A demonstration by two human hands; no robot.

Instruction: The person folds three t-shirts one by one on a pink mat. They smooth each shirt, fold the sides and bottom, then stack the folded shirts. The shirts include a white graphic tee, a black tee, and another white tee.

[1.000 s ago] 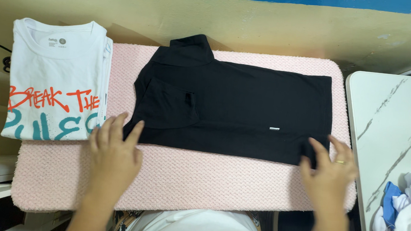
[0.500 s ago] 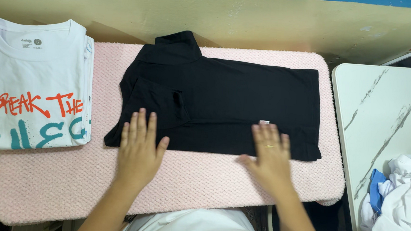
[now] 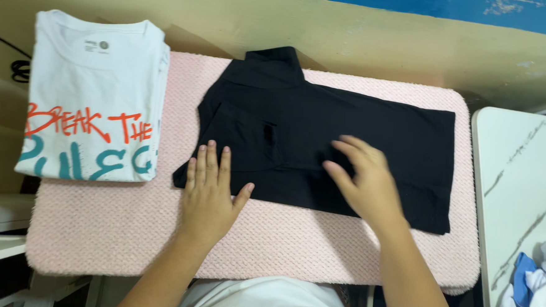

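Beige wall point(image 3: 354, 33), blue band point(image 3: 418, 2), white marble table point(image 3: 521, 166).

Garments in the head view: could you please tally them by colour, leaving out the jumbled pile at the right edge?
Black: 1, the black folded shirt on the pink textured mat, under the left hand and right hand.
White: 1, the white printed T-shirt.
Total: 2.

We see one label only: a small printed neck label point(image 3: 95, 44), dark grey w/ a round mark beside it, inside the collar of the folded white tee point(image 3: 92, 100) at far left. No pkgs, signs or screens.
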